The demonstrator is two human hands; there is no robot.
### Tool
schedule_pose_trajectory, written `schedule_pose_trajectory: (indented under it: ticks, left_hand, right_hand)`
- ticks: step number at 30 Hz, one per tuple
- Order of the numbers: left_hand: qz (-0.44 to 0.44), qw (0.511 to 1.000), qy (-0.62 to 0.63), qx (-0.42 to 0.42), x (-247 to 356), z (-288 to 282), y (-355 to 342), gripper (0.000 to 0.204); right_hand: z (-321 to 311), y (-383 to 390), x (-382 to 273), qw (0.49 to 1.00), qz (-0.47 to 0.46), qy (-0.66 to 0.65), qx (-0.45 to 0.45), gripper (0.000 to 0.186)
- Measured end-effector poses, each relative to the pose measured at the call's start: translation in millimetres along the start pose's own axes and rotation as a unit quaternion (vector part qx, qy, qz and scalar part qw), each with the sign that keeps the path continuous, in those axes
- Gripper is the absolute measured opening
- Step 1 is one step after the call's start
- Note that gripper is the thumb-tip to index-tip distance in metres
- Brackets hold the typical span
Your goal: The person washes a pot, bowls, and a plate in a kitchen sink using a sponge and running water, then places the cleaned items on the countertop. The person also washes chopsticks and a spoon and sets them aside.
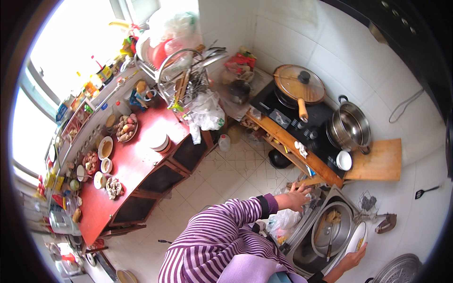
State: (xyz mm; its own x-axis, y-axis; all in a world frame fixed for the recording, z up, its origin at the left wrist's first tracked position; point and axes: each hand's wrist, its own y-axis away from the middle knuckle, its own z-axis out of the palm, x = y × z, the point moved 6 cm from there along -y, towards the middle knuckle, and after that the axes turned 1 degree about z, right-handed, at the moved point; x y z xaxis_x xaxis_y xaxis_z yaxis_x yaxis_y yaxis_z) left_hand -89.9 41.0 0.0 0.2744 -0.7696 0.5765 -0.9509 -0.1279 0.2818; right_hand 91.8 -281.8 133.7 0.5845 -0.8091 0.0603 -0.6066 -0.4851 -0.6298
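My left hand [295,198] is stretched out with its fingers apart, beside the near end of the stove counter and the sink edge. Nothing shows in it. At the sink's right side, my right hand [354,258] grips a white plate [356,239], tilted and seen nearly edge-on, with a small coloured patch on it. Between the hands, a round metal basin [348,226] sits in the steel sink [302,257]. Inside the basin lie a yellowish clump [333,217] and a long utensil with a dark handle [329,250]. A stuffed plastic bag [284,219] hangs below my left forearm.
Beyond the sink, the black stove [288,115] carries a lidded pan [295,85] and a steel pot [350,125]. A white bowl [344,161] stands near a wooden board [380,160]. Leftward, a red-topped cabinet [137,155] holds bowls and vegetables.
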Motion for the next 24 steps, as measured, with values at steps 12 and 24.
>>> schedule_pose_trajectory:
  ticks: [12, 24]
  left_hand:
    - [-0.073, 0.997, 0.010, 0.037, -65, -36, 75, 0.076]
    - [0.001, 0.988, -0.049, 0.147, -19, -78, 75, 0.063]
  right_hand:
    - [-5, -13, -30, 0.999, -0.034, -0.023, 0.020, 0.044]
    - [-49, -31, -33, 0.994, -0.042, -0.006, 0.105, 0.052]
